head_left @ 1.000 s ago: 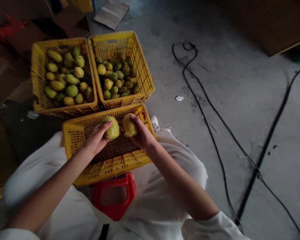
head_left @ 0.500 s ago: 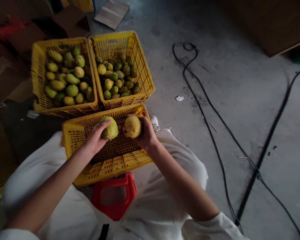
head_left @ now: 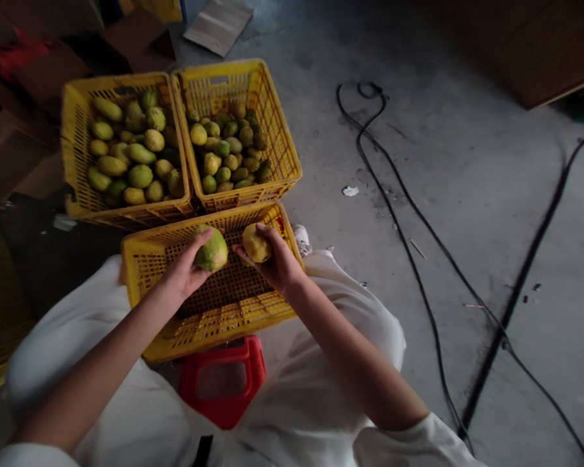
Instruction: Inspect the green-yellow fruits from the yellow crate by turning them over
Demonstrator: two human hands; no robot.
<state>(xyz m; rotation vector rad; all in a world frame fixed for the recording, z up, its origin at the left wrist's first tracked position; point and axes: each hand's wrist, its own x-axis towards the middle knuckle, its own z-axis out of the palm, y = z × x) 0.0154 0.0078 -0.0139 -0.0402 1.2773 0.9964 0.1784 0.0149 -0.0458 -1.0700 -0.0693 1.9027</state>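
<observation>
My left hand is closed round a green-yellow papaya, thumb on top. A yellower papaya sits in my right hand, with the thumb over its upper side and fingers beneath. The two fruits are held a small gap apart, above a yellow slatted crate between my knees. Its visible floor shows no fruit. Beyond it stand two more yellow crates, the left crate and the right crate, both holding many green and yellow papayas.
A red plastic frame lies in front of the near crate. Black cables run over the concrete floor to my right. Cardboard boxes stand at the far left, and a flat cardboard piece lies behind the crates.
My right hand has turned its papaya, and the thumb now shows on top of it. The papaya in my left hand has rolled slightly and shifted a little left.
</observation>
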